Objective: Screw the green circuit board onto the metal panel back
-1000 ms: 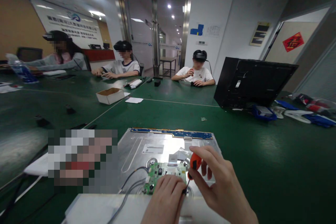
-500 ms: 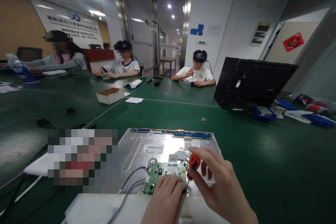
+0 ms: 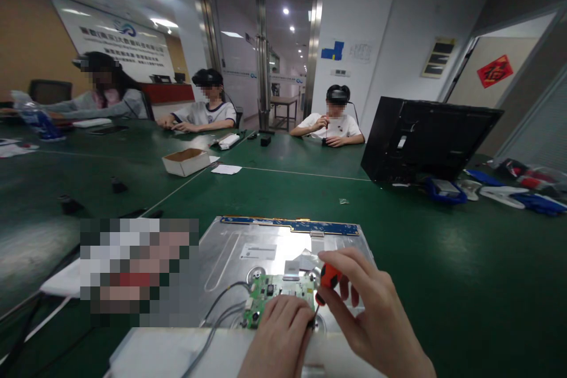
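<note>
A red-and-black screwdriver (image 3: 328, 276) is pinched between the thumb and fingers of my right hand (image 3: 374, 301), tilted, its thin shaft pointing down to the lower right corner of a green circuit board (image 3: 290, 284). My left hand (image 3: 283, 328) rests over the lower part of that board, fingers together and bent. Its fingertips meet beside the screwdriver's tip; whatever they pinch there is hidden. The board sits on the silver metal back of a display panel (image 3: 225, 248), which has a blue strip board (image 3: 261, 222) along its far edge. Grey cables (image 3: 217, 319) run from the board's left side.
White foam-like material (image 3: 163, 348) lies along the panel's near edge. A blurred-out patch (image 3: 142, 266) covers something on the left. Farther off are an open box (image 3: 186, 162), a black monitor (image 3: 425, 142) at right, and three people seated across the green table (image 3: 443, 283).
The screwdriver handle has turned slightly in my right fingers, showing a different part of its red-and-black pattern. My left hand and the board have stayed in place.
</note>
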### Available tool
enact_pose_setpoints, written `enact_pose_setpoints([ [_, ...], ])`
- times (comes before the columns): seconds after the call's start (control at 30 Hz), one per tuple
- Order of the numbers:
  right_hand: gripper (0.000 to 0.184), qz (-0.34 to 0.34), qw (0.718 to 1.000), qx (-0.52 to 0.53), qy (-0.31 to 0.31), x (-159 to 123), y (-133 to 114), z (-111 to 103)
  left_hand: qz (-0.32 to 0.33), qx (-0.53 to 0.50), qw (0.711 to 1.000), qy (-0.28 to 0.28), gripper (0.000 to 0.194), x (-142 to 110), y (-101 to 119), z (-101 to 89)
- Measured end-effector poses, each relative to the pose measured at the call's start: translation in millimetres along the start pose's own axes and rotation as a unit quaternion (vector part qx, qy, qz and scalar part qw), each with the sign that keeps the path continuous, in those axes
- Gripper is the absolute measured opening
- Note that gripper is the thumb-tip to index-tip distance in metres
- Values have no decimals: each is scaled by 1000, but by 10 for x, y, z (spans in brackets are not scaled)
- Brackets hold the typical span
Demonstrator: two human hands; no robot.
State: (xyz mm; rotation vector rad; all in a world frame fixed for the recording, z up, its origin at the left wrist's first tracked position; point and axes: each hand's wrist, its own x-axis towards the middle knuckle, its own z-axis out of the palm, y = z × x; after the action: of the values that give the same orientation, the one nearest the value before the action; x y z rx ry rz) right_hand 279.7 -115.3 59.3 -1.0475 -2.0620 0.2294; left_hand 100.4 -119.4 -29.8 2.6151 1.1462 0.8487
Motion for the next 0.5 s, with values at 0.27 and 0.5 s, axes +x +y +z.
enact_pose_setpoints([
  [0.27,48,-4,1000,-29,-6,-16,-37,-27,4,5,1000,10,26,-5,11,-8],
  [0.5,39,-1,1000,-3,10,1,2,1,2,-3,1000,2,25,4,8,-10],
])
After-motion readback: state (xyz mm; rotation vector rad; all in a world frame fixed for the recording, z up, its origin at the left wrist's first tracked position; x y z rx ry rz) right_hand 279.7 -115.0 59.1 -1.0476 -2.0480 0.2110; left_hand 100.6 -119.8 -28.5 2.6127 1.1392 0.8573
